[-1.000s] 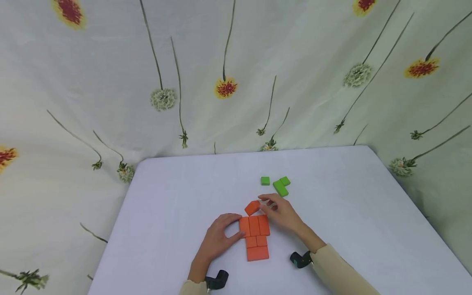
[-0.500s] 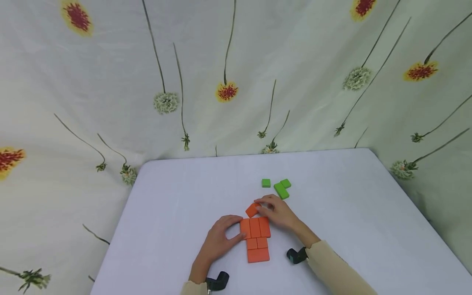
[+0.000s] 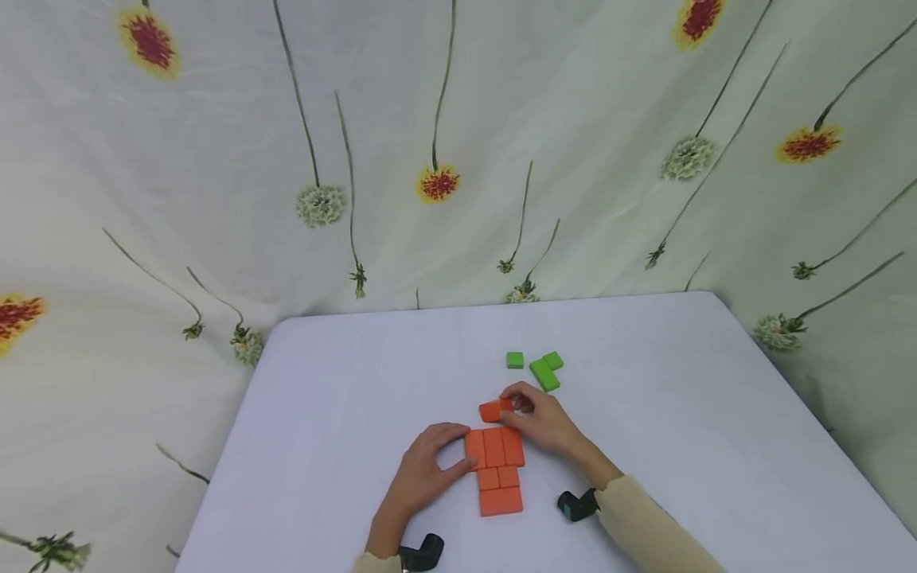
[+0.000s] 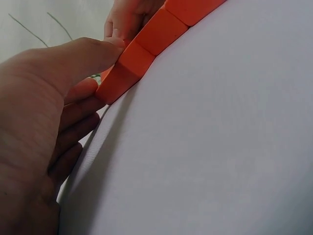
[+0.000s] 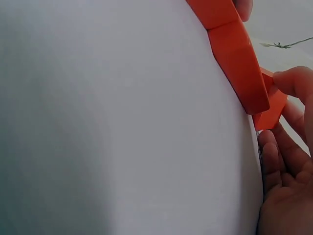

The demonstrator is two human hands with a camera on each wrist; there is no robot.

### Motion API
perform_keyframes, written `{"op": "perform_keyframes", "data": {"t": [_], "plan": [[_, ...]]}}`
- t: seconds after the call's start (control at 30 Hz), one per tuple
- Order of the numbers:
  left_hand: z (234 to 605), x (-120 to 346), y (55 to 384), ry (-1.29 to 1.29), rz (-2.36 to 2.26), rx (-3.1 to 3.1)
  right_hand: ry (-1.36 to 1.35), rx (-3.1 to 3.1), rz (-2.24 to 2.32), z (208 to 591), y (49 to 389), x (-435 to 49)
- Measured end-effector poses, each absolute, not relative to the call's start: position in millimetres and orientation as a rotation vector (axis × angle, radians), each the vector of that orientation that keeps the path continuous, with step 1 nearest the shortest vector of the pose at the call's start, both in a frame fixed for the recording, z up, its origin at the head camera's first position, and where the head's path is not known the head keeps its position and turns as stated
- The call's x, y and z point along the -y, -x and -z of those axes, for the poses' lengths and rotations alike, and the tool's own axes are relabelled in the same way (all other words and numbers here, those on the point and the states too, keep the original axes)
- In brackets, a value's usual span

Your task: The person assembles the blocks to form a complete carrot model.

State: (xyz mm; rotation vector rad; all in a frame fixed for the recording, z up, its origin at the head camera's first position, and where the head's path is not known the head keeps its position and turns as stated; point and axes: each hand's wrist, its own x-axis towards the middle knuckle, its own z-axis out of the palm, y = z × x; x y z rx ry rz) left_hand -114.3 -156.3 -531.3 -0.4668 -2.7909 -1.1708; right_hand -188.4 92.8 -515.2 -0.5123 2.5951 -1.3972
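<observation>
Flat on the table, several orange blocks (image 3: 494, 448) lie fitted together: three side by side, two small squares below them, a wide one (image 3: 501, 501) lowest. My left hand (image 3: 423, 467) pinches the leftmost block of the upper row, thumb at its lower corner and index finger at its upper corner; in the left wrist view the thumb and fingers close round the end of an orange block (image 4: 128, 68). Just beyond the row, my right hand (image 3: 546, 418) pinches another orange block (image 3: 490, 411) between thumb and fingers. In the right wrist view this block (image 5: 275, 105) sits behind the row.
Beyond the right hand lie a single green square block (image 3: 515, 360) and a longer green block (image 3: 544, 375) touching a small green one (image 3: 553, 360). The white table (image 3: 358, 382) ends at a flower-patterned cloth (image 3: 401, 119) behind. Black devices (image 3: 577, 505) are strapped to both wrists.
The orange block at my right fingers has turned from a slant to lie nearly level with the row's upper edge. My left hand keeps its hold on the leftmost block.
</observation>
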Motion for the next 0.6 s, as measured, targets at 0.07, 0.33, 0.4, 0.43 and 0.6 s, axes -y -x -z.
{"op": "perform_keyframes", "data": {"t": [0.07, 0.33, 0.4, 0.43, 0.6], "plan": [[532.0, 155.8, 114.2, 0.472, 1.178, 2.788, 0.498, -2.600, 1.422, 517.8, 187.9, -93.2], [532.3, 155.4, 114.6, 0.459, 1.181, 2.791, 0.451, -2.638, 1.408, 518.9, 188.5, -90.6], [532.7, 155.7, 114.3, 0.456, 1.179, 2.792, 0.437, -2.641, 1.393, 519.5, 188.1, -89.8], [532.9, 155.9, 114.3, 0.458, 1.177, 2.792, 0.426, -2.644, 1.388, 519.6, 187.6, -89.7], [534.2, 156.3, 115.3, 0.473, 1.181, 2.784, 0.416, -2.678, 1.397, 520.5, 186.0, -90.2]]}}
